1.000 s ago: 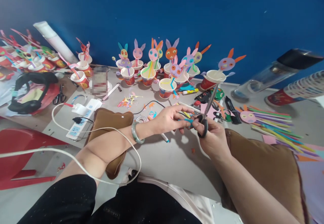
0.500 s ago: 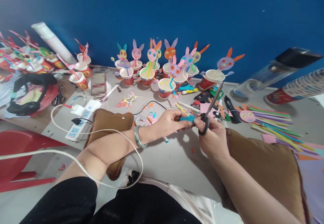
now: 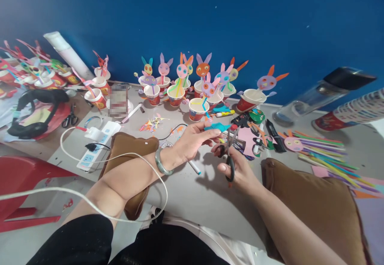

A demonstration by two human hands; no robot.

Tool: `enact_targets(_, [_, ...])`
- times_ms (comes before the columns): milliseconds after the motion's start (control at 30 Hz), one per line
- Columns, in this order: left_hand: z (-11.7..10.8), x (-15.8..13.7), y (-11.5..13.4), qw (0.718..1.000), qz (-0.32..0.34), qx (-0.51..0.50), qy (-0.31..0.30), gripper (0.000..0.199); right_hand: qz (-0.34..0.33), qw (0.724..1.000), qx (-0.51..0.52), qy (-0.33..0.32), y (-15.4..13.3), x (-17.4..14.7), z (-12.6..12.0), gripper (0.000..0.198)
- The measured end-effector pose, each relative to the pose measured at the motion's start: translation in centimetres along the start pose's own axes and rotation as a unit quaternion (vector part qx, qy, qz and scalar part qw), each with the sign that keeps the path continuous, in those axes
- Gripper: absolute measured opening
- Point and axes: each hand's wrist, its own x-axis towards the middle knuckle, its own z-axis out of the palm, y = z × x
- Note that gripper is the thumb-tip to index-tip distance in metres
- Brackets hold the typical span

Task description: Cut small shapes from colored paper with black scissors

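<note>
Between the thumb and fingers of my left hand [image 3: 196, 139] is a piece of blue paper [image 3: 218, 127]. My right hand [image 3: 237, 167] has its fingers through the black handles of a pair of scissors [image 3: 230, 153]. The scissors point up and away from me, their blades close to the right end of the blue paper. I cannot tell whether the blades touch it. Under my left wrist, a marker with a blue tip [image 3: 195, 168] lies on the grey table [image 3: 192, 199].
Several paper cups with rabbit faces [image 3: 176, 93] line the blue wall. Paper scraps [image 3: 153, 124], a black marker [image 3: 274, 136] and coloured strips [image 3: 324, 147] lie around. Brown cushions [image 3: 312, 205] flank my forearms. A white cable [image 3: 144, 157] loops over my left arm; a power strip [image 3: 100, 145] sits left.
My right hand has dropped lower and the scissors have swung to a more upright angle. My left hand has moved slightly left and up with the blue paper, now showing more of its surface.
</note>
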Motion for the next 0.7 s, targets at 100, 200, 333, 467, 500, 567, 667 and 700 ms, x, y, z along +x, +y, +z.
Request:
enact_targets(100, [0.3, -0.3, 0.0, 1.000, -0.003, -0.002, -0.001, 0.034, -0.004, 1.000, -0.010, -0.024, -0.1, -0.1, 0.3, 0.062])
enact_targets(200, [0.6, -0.5, 0.2, 1.000, 0.001, -0.005, -0.004, 0.034, -0.010, 1.000, -0.006, -0.022, -0.2, 0.0, 0.4, 0.063])
enact_targets(333, [0.9, -0.6, 0.1, 1.000, -0.011, -0.002, 0.000, 0.035, -0.015, 1.000, 0.003, -0.012, -0.2, 0.0, 0.5, 0.063])
enact_targets(467, [1.0, -0.7, -0.3, 1.000, -0.024, 0.003, -0.005, 0.032, -0.016, 1.000, 0.012, -0.007, -0.1, 0.0, 0.8, 0.062])
enact_targets(500, [1.0, -0.7, -0.4, 1.000, -0.026, 0.004, -0.007, 0.032, -0.014, 1.000, 0.015, -0.006, -0.1, 0.0, 0.9, 0.063])
enact_targets(567, [1.1, -0.8, -0.5, 0.999, -0.032, 0.006, -0.008, 0.034, -0.011, 1.000, 0.018, -0.001, -0.1, 0.0, 1.1, 0.064])
enact_targets(667, [1.2, -0.9, -0.6, 0.999, -0.039, 0.011, -0.007, 0.038, -0.007, 1.000, 0.026, 0.006, -0.1, 0.0, 1.2, 0.065])
enact_targets(700, [1.2, -0.9, -0.7, 0.999, -0.039, 0.012, -0.007, 0.038, -0.006, 0.999, 0.031, 0.006, -0.1, 0.0, 1.2, 0.065])
